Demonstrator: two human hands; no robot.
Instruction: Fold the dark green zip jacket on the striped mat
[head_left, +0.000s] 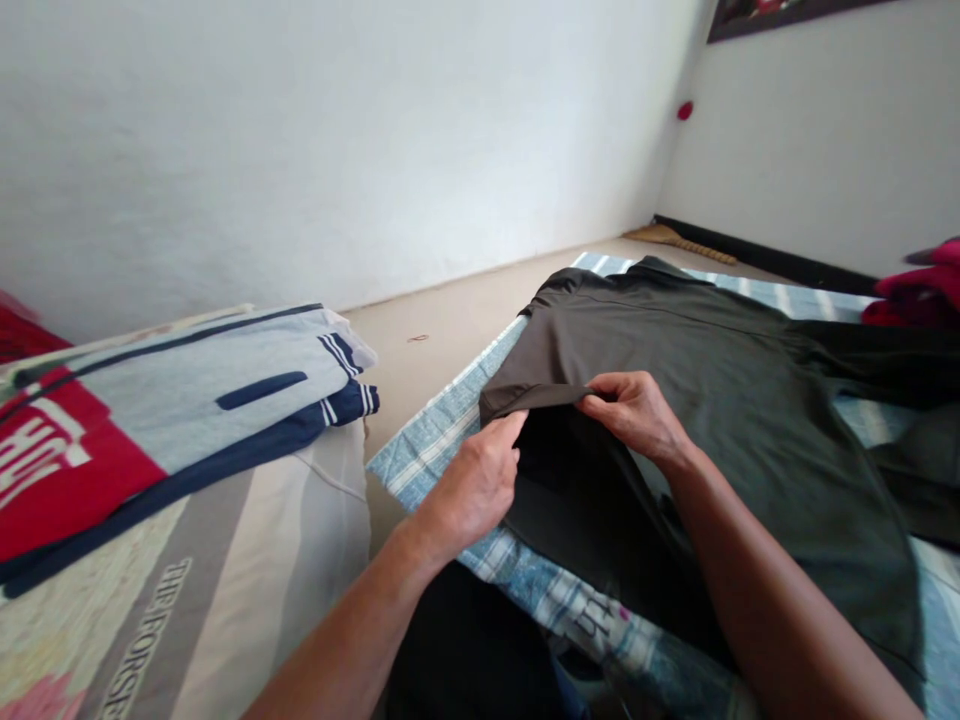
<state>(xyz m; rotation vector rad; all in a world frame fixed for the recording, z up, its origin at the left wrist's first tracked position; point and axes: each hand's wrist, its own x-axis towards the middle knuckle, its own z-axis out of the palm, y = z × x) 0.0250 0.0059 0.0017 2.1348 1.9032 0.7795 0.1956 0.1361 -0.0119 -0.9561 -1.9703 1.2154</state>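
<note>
A dark olive-brown shirt lies spread over a blue-and-white patterned cloth. Its near-left edge is lifted by both hands into a folded strip, and the opening beneath looks black. My left hand is closed on the left end of this strip, with the index finger stretched along it. At the strip's right end, my right hand pinches the fabric between thumb and fingers. One sleeve of the shirt reaches out to the right; its near hem is partly hidden by my right forearm.
On the left, a grey, red and navy jacket lies flat on a striped bedspread. Pink-red fabric is heaped at the right edge. A straw-coloured broom lies by the far corner, and a white wall stands behind.
</note>
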